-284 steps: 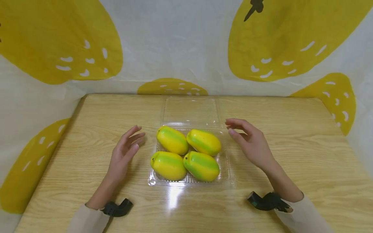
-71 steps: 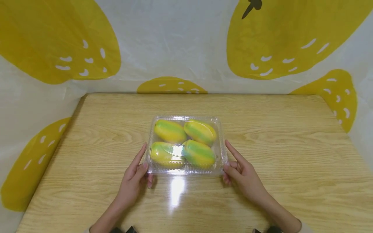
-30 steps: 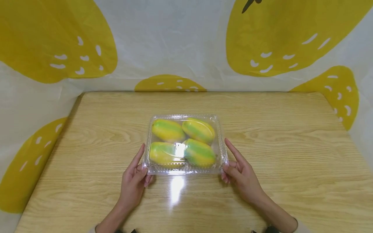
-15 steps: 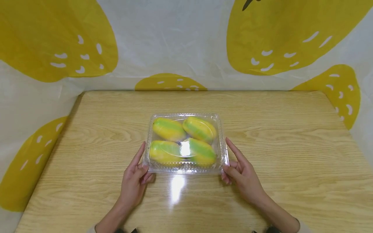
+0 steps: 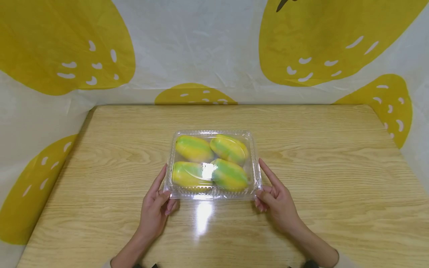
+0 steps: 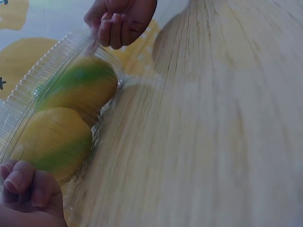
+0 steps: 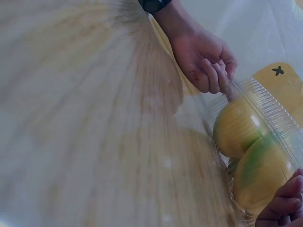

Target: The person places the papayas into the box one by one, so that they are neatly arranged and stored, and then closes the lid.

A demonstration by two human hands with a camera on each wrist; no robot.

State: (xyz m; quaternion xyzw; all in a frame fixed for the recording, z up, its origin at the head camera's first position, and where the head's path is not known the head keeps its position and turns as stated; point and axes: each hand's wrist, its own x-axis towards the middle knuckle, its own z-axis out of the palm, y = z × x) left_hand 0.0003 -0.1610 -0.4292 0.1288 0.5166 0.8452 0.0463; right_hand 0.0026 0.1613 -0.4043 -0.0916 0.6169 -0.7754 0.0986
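Observation:
A clear plastic clamshell box [image 5: 214,196] with its lid down lies mid-table in the head view. Several yellow-and-green fruits that look like papayas [image 5: 193,148] lie inside it in two rows, seen through the shiny lid. My left hand [image 5: 154,208] holds the near left corner, thumb on top of the rim, index finger stretched along the side. Mirroring it, my right hand [image 5: 280,204] pinches the near right corner. Both wrist views show the ribbed lid edge and curled fingers at the corners; the left wrist view also has the right hand [image 6: 124,23] at the far end.
The box is over a light wood-grain table [image 5: 335,156]. A white cloth [image 5: 197,44] printed with big yellow fruit shapes hangs behind and at the sides. Dark wrist devices [image 5: 310,264] show at the bottom edge of the head view.
Earlier the box stood open with its lid laid back and both hands apart from it. The lid came down, and both hands took the near corners. Over the last second they barely move.

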